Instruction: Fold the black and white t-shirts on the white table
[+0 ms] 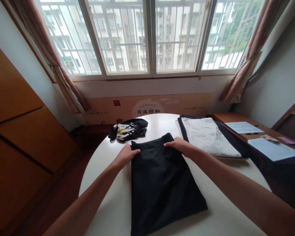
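Observation:
A black garment (162, 183), which looks like a folded pair of shorts or a skirt with a waistband, lies on the round white table (105, 196). My left hand (127, 154) pinches the left end of its far waistband edge, thumb on top. Near the right end of that same edge, my right hand (180, 146) grips the cloth with its thumb over it. The waistband is slightly raised between the hands, while the lower part spreads flat toward me. Fingers under the cloth are hidden.
Behind my left hand is a crumpled black garment with a white and yellow print (129, 129). Folded white cloth (208, 136) lies over dark cloth at the right. Beyond it, a wooden desk (228, 117) holds papers (272, 149). A barred window is ahead.

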The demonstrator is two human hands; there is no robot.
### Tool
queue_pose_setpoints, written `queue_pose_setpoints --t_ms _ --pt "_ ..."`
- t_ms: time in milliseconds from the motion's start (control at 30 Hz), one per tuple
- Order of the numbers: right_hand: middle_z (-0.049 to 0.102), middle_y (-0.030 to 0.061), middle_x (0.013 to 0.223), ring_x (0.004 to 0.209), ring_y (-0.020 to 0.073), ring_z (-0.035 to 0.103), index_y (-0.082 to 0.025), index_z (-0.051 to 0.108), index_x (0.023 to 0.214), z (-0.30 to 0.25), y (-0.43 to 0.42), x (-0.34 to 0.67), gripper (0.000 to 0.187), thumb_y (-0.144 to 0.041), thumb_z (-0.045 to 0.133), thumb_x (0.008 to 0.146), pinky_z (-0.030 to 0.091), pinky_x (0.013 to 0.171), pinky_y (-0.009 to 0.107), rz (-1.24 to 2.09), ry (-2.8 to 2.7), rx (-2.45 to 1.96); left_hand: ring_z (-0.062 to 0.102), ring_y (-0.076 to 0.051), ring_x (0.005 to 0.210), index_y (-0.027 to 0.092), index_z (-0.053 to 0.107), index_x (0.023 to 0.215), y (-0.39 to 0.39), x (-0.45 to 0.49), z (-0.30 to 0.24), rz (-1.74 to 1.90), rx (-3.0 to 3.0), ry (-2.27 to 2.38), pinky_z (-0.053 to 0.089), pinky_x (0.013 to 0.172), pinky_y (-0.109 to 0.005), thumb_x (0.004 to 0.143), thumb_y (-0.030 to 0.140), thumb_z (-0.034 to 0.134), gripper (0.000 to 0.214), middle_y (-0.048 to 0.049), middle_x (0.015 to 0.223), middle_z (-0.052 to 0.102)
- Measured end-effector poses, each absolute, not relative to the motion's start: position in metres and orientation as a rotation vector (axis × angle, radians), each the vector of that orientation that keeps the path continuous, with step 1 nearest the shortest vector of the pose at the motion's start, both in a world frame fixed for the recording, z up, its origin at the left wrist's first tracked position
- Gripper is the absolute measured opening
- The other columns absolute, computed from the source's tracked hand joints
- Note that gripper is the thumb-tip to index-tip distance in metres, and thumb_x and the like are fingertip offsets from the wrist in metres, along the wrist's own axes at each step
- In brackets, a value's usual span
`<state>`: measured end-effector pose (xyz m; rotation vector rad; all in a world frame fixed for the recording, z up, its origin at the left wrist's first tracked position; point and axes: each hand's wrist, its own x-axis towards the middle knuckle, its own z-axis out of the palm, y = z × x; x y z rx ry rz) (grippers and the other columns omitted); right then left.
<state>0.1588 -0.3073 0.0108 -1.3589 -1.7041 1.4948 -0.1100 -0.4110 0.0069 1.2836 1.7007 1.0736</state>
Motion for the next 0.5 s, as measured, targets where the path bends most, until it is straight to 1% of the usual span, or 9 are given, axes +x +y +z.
queue_pose_setpoints --t_ms 33,67,133,200,267,300,367,433,500 --pt "0.079 0.0142 0.092 0.086 0.031 0.076 -0.012 0.072 0.093 0.012 -0.31 0.16 0.025 -0.031 0.079 0.078 0.06 0.073 0.037 1.523 -1.706 -1.318 0.073 -0.039 0.097 0.013 0.074 0.081 -0.408 -0.111 0.008 1.031 1.245 1.691 0.055 0.092 -0.047 0.062 0.043 0.081 0.036 -0.0149 0.091 0.079" --pt "0.079 0.0127 0.092 0.086 0.0296 0.076 -0.012 0.073 0.092 0.013 -0.313 0.163 0.022 -0.03 0.078 0.079 0.06 0.073 0.036 1.537 -1.706 -1.276 0.073 -0.038 0.098 0.013 0.074 0.082 -0.408 -0.111 0.01 1.03 1.206 1.672 0.055 0.093 -0.047 0.062 0.044 0.082 0.039 -0.0147 0.093 0.079" --pt "0.08 0.0092 0.095 0.091 0.0273 0.076 -0.015 0.074 0.096 0.015 -0.322 0.174 0.02 -0.031 0.075 0.084 0.06 0.078 0.034 1.532 -1.694 -1.185 0.073 -0.035 0.102 0.013 0.075 0.097 -0.412 -0.106 0.016 1.133 1.16 1.606 0.056 0.093 -0.044 0.064 0.047 0.083 0.048 -0.0126 0.101 0.08" --pt "0.08 0.0069 0.1 0.098 0.0269 0.075 -0.017 0.075 0.103 0.02 -0.334 0.193 0.025 -0.036 0.074 0.088 0.06 0.085 0.035 1.512 -1.643 -1.063 0.073 -0.031 0.103 0.016 0.071 0.114 -0.418 -0.094 0.025 1.235 1.144 1.539 0.058 0.086 -0.039 0.07 0.051 0.083 0.058 -0.01 0.109 0.079" --pt "0.08 0.0062 0.104 0.102 0.028 0.075 -0.018 0.075 0.108 0.03 -0.347 0.217 0.032 -0.043 0.078 0.088 0.06 0.09 0.037 1.489 -1.561 -0.968 0.073 -0.029 0.1 0.018 0.066 0.122 -0.421 -0.078 0.038 1.267 1.159 1.467 0.059 0.078 -0.036 0.077 0.054 0.081 0.06 -0.0087 0.111 0.078" --pt "0.08 0.0064 0.105 0.102 0.0288 0.076 -0.019 0.076 0.109 0.037 -0.353 0.231 0.035 -0.045 0.081 0.086 0.061 0.091 0.038 1.494 -1.514 -0.948 0.073 -0.029 0.099 0.018 0.066 0.122 -0.419 -0.068 0.045 1.268 1.199 1.421 0.058 0.077 -0.035 0.079 0.054 0.079 0.058 -0.0082 0.11 0.077" --pt "0.081 0.0073 0.104 0.097 0.0299 0.077 -0.02 0.077 0.109 0.055 -0.358 0.262 0.039 -0.046 0.087 0.081 0.063 0.089 0.04 1.522 -1.416 -0.977 0.072 -0.029 0.1 0.017 0.068 0.116 -0.408 -0.047 0.062 1.289 1.345 1.325 0.058 0.081 -0.035 0.082 0.052 0.078 0.05 -0.0076 0.107 0.077" --pt "0.081 0.0087 0.102 0.089 0.0303 0.079 -0.021 0.078 0.108 0.078 -0.35 0.291 0.041 -0.044 0.091 0.077 0.065 0.081 0.041 1.518 -1.33 -1.048 0.07 -0.028 0.102 0.015 0.07 0.109 -0.381 -0.024 0.079 1.33 1.517 1.225 0.056 0.088 -0.036 0.084 0.048 0.078 0.043 -0.008 0.106 0.076" --pt "0.081 0.0103 0.1 0.081 0.0299 0.079 -0.02 0.079 0.106 0.102 -0.326 0.317 0.04 -0.04 0.092 0.074 0.066 0.072 0.04 1.394 -1.301 -1.141 0.07 -0.028 0.102 0.014 0.07 0.107 -0.341 -0.001 0.093 1.377 1.628 1.14 0.055 0.089 -0.036 0.086 0.043 0.076 0.037 -0.0095 0.107 0.076"
